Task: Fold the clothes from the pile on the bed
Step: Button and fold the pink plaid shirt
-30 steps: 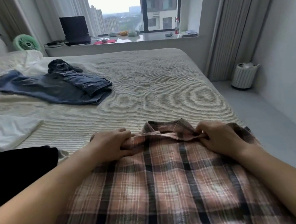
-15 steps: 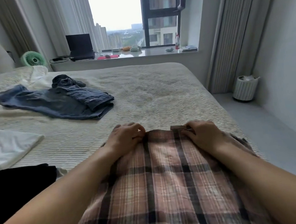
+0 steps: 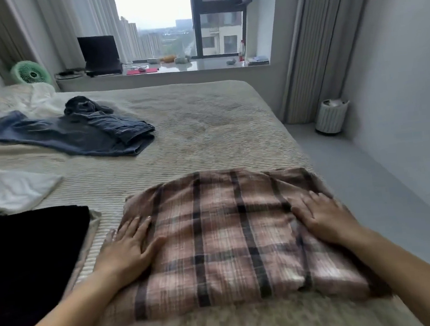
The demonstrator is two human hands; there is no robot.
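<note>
A pink and black plaid shirt (image 3: 224,236) lies folded into a rectangle on the near part of the bed (image 3: 204,126). My left hand (image 3: 129,244) rests flat on the shirt's left edge, fingers straight, partly on the bedspread. My right hand (image 3: 320,214) presses flat on the shirt's right side, fingers spread. Neither hand holds anything. Farther back on the left lie blue jeans (image 3: 72,132) with a dark bundled garment (image 3: 83,106) on top.
A black garment (image 3: 27,251) and a white folded one (image 3: 9,187) lie at the near left. A white bin (image 3: 331,116) stands on the floor by the right curtain. A laptop (image 3: 100,55) and a green fan (image 3: 30,73) sit on the windowsill.
The shirt has been folded over on itself, its collar now hidden. Both hands let go of the far edge and moved apart to lie flat on the shirt's sides.
</note>
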